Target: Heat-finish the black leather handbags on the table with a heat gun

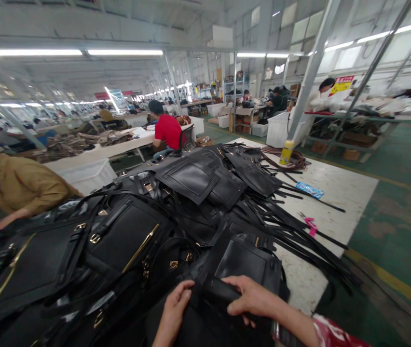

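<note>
Low in the head view, my right hand (251, 298) has its fingers and thumb closed around a dark fold of a black leather bag piece (241, 262). This piece has a stitched rectangular front pocket and lies partly over others. My left hand (176, 304) is beside it on the left, thumb and fingers pressed together at the edge of the same dark leather. Exactly what it pinches is hard to see against the black. To the left lie black bags (129, 236) with gold zips and buckles. Behind are more black leather panels (191, 176) in a heap.
Long black straps (310, 241) hang over the right edge of the white table (346, 188). Pink-handled snips (311, 225), a blue packet (309, 190), a yellow bottle (286, 152) and coiled brown straps (299, 161) lie there. A co-worker in tan (28, 180) sits left.
</note>
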{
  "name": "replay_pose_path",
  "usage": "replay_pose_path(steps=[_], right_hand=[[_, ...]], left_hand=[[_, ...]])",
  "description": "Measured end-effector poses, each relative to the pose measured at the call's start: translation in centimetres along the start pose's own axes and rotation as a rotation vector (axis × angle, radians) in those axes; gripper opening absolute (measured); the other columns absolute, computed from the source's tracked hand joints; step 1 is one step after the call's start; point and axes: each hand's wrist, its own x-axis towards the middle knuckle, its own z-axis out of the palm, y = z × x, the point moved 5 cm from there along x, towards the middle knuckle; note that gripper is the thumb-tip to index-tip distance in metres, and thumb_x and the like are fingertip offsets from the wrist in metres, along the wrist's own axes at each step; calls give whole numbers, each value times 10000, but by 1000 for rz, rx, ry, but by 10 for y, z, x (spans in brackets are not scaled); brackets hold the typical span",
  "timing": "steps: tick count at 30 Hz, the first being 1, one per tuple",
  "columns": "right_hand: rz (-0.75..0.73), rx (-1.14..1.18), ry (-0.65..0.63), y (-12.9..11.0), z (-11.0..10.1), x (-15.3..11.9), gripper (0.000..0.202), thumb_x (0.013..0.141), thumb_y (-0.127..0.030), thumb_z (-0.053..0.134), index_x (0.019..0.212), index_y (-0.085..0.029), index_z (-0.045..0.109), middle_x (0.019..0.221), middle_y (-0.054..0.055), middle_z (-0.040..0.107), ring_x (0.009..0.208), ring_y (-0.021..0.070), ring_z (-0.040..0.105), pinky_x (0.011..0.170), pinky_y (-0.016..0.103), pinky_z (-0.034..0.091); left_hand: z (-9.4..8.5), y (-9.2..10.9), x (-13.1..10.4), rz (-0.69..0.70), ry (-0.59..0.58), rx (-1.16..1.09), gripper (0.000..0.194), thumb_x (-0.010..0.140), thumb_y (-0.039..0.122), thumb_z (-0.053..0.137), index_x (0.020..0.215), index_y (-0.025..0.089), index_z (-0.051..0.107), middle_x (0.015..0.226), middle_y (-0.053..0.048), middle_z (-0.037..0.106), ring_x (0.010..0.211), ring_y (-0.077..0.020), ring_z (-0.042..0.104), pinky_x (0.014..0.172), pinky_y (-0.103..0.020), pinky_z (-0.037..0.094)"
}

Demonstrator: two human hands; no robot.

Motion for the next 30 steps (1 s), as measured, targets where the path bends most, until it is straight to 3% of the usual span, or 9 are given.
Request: replay_pose_path(steps=[3,6,10,13,16,19,23,26,30], right_hand=[[-74,-74,134,-9,4,15,584,579,-157,597,1149,-208,480,636,-34,591,359,65,470,321,140,377],[-154,-102,270,-17,-2,18,589,592,-170,603,1162,-215,465,674,-37,593,406,61,472,341,126,359],[-140,-24,387,-18,-41,9,620,654,-205,546,1242,-241,349,669,-45,575,400,67,484,344,142,381],[-61,6,400,-11,-81,11,540,676,-225,510,1197,-206,373,568,-55,524,350,87,489,318,169,398],[22,16,366,-4,-106,29,366,701,-244,489,1056,-158,460,486,-57,492,331,106,501,304,177,395],[60,7,361,-4,-114,59,266,723,-238,493,974,-148,479,466,-55,497,323,102,501,307,169,389],[37,-16,393,-16,-114,88,222,751,-217,524,956,-137,495,480,-71,487,329,71,477,321,159,390],[-35,-16,448,-27,-121,85,302,746,-223,534,1033,-149,474,514,-71,493,349,67,478,333,162,401],[-107,8,500,-29,-135,56,461,731,-261,505,1169,-204,372,545,-64,508,378,91,514,352,177,428]], left_hand=[[-2,-5,5,-24,40,-28,462,653,467,520,1010,174,518,544,42,553,546,-147,521,579,-257,406],[0,4,5,3,-35,93,339,659,414,511,867,155,580,722,-30,638,719,-192,577,695,-287,426],[3,10,1,-46,-17,359,323,627,299,522,881,124,618,967,-102,638,977,-246,536,886,-326,357],[12,12,-1,-41,-11,437,325,676,300,489,939,152,611,986,-82,640,985,-231,542,879,-311,362],[24,16,-3,-19,-65,449,254,711,288,469,869,171,629,884,-62,669,899,-232,581,793,-291,403],[30,22,-4,29,-92,432,236,723,267,457,849,168,631,852,-47,673,859,-228,592,760,-276,410],[27,19,-5,43,-36,406,271,718,282,474,909,159,622,921,-58,662,912,-232,575,803,-280,400],[23,12,-6,41,-8,349,315,718,332,485,941,155,619,961,-65,653,943,-238,564,832,-290,397],[20,8,-8,24,15,267,338,692,391,513,910,164,636,914,-52,668,918,-243,574,822,-297,414]])
